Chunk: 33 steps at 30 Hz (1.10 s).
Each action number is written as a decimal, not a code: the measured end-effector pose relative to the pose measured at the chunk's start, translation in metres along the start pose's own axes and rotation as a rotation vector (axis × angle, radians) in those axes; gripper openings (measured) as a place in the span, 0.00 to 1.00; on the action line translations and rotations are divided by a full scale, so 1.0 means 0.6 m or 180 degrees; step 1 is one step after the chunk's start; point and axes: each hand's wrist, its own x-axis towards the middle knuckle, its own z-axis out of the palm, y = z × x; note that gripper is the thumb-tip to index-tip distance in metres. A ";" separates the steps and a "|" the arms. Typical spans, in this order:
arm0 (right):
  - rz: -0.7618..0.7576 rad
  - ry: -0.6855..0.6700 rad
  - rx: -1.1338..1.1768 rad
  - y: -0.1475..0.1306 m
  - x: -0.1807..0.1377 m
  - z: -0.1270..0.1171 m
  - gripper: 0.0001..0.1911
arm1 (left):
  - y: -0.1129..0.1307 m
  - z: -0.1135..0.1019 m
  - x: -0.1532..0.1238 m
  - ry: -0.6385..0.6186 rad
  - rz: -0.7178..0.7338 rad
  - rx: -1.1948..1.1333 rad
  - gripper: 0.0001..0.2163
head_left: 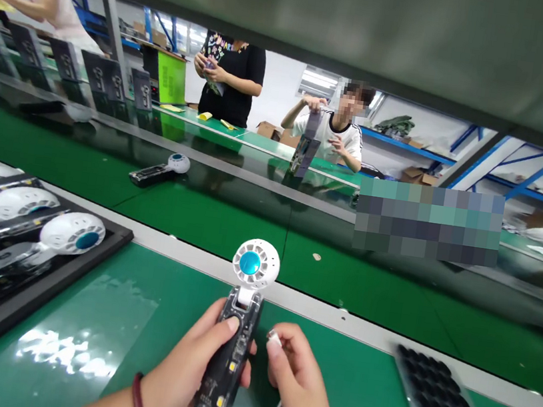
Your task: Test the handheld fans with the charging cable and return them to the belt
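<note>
The left hand (187,373) grips a handheld fan (237,350) upright, thumb on its bare circuit board, above the green tabletop (133,325). The right hand (295,375) pinches a white cable plug (273,340) just beside the board. A tray (67,269) of similar fans lies at the left.

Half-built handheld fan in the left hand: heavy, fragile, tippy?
Probably light: the left hand holds the handheld fan upright with a loose grip. Likely fragile: its circuit board is exposed. The round head on a narrow neck may tip it if stood up.
</note>
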 end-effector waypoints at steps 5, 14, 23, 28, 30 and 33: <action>-0.0274 -0.0045 -0.1002 -0.009 -0.001 0.005 0.07 | 0.008 -0.005 0.005 0.0064 -0.0038 0.0311 0.09; 0.0200 -0.0240 -0.0821 -0.026 0.002 -0.008 0.09 | 0.000 -0.026 0.018 -0.0500 -0.0179 0.0852 0.19; 0.0471 -0.0308 -0.0526 -0.017 0.008 -0.009 0.07 | 0.018 -0.027 0.008 -0.0367 0.0757 0.2504 0.16; 0.0467 -0.0283 -0.0528 -0.021 0.008 -0.003 0.07 | 0.018 -0.027 0.009 -0.0399 0.0773 0.2575 0.16; 0.0416 -0.0227 -0.0641 -0.023 0.008 -0.004 0.08 | 0.015 -0.025 0.008 -0.0397 0.0833 0.2499 0.15; 0.0302 -0.0152 -0.0856 -0.026 0.009 -0.011 0.09 | 0.011 -0.024 0.012 -0.0226 0.0563 0.1977 0.16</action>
